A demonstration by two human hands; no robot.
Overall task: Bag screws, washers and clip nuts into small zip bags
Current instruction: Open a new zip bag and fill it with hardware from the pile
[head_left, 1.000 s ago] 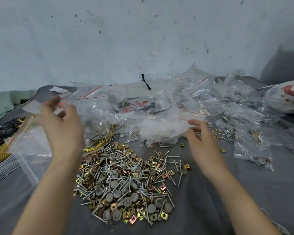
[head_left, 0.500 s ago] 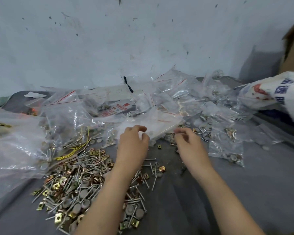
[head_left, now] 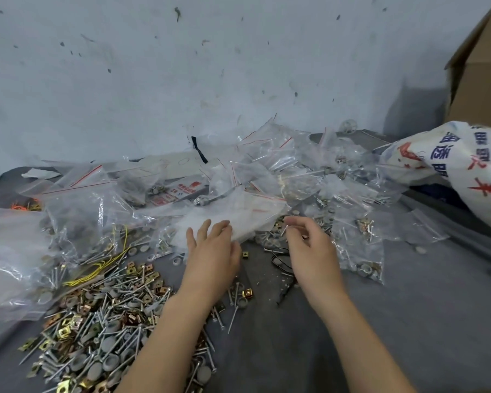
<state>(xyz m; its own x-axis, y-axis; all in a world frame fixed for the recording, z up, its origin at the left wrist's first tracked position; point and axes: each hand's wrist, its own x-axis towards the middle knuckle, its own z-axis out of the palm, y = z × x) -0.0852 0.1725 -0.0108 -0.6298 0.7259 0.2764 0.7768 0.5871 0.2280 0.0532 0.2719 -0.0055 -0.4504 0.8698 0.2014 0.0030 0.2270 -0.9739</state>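
Observation:
A loose pile of screws, grey washers and brass clip nuts covers the grey cloth at lower left. A flat stack of empty small zip bags lies in the middle, just behind my hands. My left hand rests with its fingers spread on the near edge of that stack. To its right, my right hand hovers with curled fingers over scattered hardware. A thin screw-like line shows at its fingertips, but whether it is held is unclear. Filled zip bags lie to the right.
A large clear plastic bag bulges at the left edge. Yellow wire and a black loop lie on the cloth. A white printed sack and a cardboard box stand at the right. The wall is close behind.
My left hand has let go of the large bag at the left and come to the middle, onto the stack of empty bags. The view has swung right. My right hand has barely moved.

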